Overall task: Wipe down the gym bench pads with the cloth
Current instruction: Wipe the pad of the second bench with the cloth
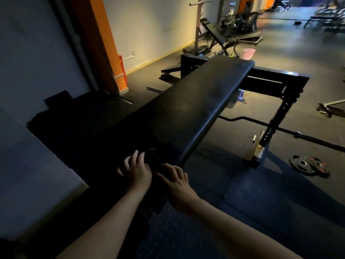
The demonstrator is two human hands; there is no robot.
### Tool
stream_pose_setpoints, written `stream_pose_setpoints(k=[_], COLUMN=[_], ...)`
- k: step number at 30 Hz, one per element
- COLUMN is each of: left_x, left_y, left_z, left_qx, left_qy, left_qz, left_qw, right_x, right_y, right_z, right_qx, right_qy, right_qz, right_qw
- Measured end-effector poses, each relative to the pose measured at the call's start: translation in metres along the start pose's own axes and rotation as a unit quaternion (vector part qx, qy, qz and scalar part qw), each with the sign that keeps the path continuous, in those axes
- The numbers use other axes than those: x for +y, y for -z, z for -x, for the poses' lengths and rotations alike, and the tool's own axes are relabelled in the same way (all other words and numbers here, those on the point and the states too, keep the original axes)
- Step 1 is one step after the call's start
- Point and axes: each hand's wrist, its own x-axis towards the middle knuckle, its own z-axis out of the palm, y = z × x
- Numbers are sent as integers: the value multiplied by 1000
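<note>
- Right hand point(177, 182) lies loose, fingers spread, at the near end of the bench pad point(196, 109).
- Left hand point(136, 171) touches the dark cloth point(152, 157) there; too dark to tell whether it grasps.
- Pink bin point(249, 53) stands on the floor beyond; contents unseen.

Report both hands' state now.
Left hand: open, fingers spread beside the dark cloth; contact unclear.
Right hand: open, fingers spread, holding nothing.
</note>
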Motion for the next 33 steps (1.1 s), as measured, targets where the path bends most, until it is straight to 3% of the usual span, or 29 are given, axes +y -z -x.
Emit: stream_pose_setpoints(k=[4, 8, 12, 16, 20, 27, 33], left_x=[19, 25, 24, 22, 23, 17, 2], left_y=[-10, -19, -25, -27, -24, -20, -15], left_z=[21, 27, 23, 23, 25, 25, 19], left_qx=[-3, 32, 65, 73, 41, 15, -30], left_qy=[25, 27, 17, 12, 18, 3, -28], left_qz=[8, 7, -2, 10, -2, 20, 47], left_qw=[1000, 999, 998, 997, 999, 1000, 998], right_x=[37, 98, 118, 84, 46, 30, 70], right_y=[3, 19, 20, -1, -19, -14, 30], right_z=[-3, -30, -48, -38, -25, -10, -48], right_qx=[23, 46, 88, 171, 206, 178, 262], right_qy=[-20, -90, -166, -237, -201, -127, -292], right_qz=[14, -58, -299, -382, -340, -292, -385], right_qw=[999, 993, 936, 877, 896, 931, 835])
